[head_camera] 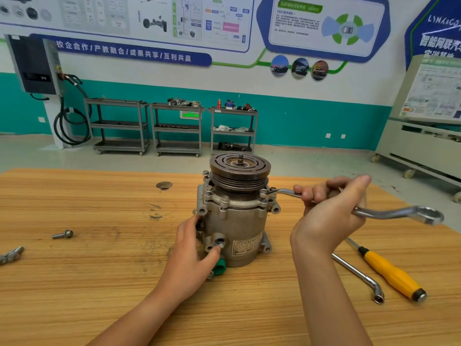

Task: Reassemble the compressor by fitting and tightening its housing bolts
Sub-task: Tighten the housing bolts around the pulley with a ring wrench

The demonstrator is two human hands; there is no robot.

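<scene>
Item 1. Compressor (234, 216): we record it upright on the wooden tabletop (99, 283), about midway between the left and right edges and nearer the far edge. Its grooved pulley (240, 168) is uppermost, a printed label (247, 247) faces us, and a green cap (220, 264) sits at its foot.

Item 2. Housing bolts: we count three heads standing in the upper flange at left and front (209, 188), and a fourth bolt (263, 193) at the flange's right side.

Item 3. Ring spanner (399, 214): a cranked, double-ended tool. We note its small ring seated over the right-hand flange bolt, while its large ring hangs free in the air towards the right edge.

Item 4. Right hand (331, 211): the fingers are curled fully round the spanner's shank and grip it at mid-length.

Item 5. Left hand (192, 245): it is wrapped against the compressor's lower left flank. The thumb touches the round port on the front, and the fingers bend round the side. We cannot see their tips.

Item 6. Loose bolt (62, 234): it lies on its side towards the left edge, well apart from the compressor. Further bolts (11, 254) lie at the left edge itself.

Item 7. Yellow-handled screwdriver (391, 273) and L-shaped socket wrench (359, 277): we list them side by side, towards the right edge.
</scene>
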